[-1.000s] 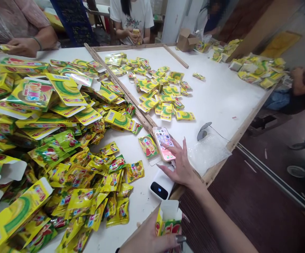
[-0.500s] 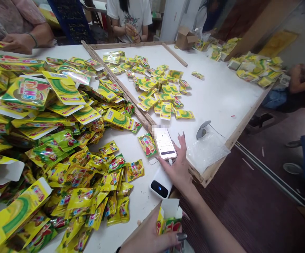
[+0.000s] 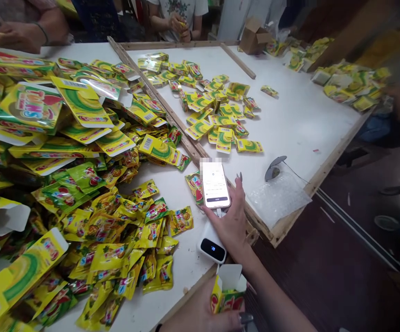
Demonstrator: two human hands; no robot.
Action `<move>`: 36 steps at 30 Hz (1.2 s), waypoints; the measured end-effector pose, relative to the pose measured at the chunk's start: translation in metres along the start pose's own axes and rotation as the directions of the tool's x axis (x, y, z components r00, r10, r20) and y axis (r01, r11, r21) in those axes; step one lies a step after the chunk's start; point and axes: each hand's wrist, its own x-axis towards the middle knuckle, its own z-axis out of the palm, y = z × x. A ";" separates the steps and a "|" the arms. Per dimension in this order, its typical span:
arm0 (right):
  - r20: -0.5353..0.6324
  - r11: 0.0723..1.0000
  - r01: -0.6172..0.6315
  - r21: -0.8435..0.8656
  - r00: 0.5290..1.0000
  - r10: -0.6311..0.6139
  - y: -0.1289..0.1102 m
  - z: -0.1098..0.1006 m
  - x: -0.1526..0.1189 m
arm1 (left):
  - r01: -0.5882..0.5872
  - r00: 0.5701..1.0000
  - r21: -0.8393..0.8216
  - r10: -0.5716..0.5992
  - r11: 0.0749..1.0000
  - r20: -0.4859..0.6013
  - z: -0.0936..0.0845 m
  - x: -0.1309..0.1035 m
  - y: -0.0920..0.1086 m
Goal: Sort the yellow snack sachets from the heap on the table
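My right hand (image 3: 230,226) is at the lower end of a lit phone (image 3: 215,186), thumb along its bottom edge and fingers at its right side. A cable runs from the phone to a white power bank (image 3: 211,244) with a lit display. My left hand (image 3: 200,311), at the bottom edge, is wrapped round a small yellow-green box (image 3: 229,293) whose top flap stands open. Under the phone's left side lies a green packet (image 3: 194,186). To the left are heaped yellow and green sachets (image 3: 108,260) and flat-lying boxes (image 3: 78,106).
Wooden strips (image 3: 158,99) divide the white table (image 3: 289,124). More small boxes (image 3: 223,120) lie beyond them. Sunglasses (image 3: 274,169) rest by bubble wrap (image 3: 279,196) at the right. A cardboard box (image 3: 254,38) stands at the back; people sit around the table.
The view has shifted slightly, with the table's contents sitting higher and further right. The phone is raised slightly towards my right hand and more upright. My left hand still holds the box.
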 end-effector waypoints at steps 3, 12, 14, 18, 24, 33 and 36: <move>-0.005 1.000 0.010 -0.020 1.000 -0.010 0.001 0.001 0.000 | 0.004 1.000 -0.032 -0.003 0.999 0.028 0.001 0.001 0.002; -0.028 0.998 0.051 -0.032 0.998 -0.052 0.003 0.001 -0.001 | -0.004 1.000 -0.016 0.004 1.000 -0.010 0.003 0.001 0.004; -0.028 0.998 0.046 -0.034 0.998 -0.047 0.003 0.001 -0.001 | -0.013 1.000 -0.027 0.013 1.000 -0.003 0.002 0.001 0.001; -0.032 0.998 0.036 -0.047 0.999 -0.037 0.002 0.000 -0.002 | -0.018 1.000 -0.045 0.019 0.999 0.005 0.001 0.002 -0.004; -0.015 1.000 -0.009 0.009 1.000 0.009 0.001 -0.001 -0.002 | -0.028 1.000 0.006 0.028 1.000 -0.013 0.000 0.001 -0.002; 0.002 0.995 -0.043 0.089 0.999 0.043 0.001 -0.001 -0.003 | -0.049 0.999 0.034 0.048 0.998 0.006 -0.003 -0.001 -0.006; -0.008 0.993 -0.051 0.110 0.999 0.052 0.000 -0.001 -0.003 | -0.054 0.999 0.032 0.054 0.998 0.009 -0.003 -0.001 -0.008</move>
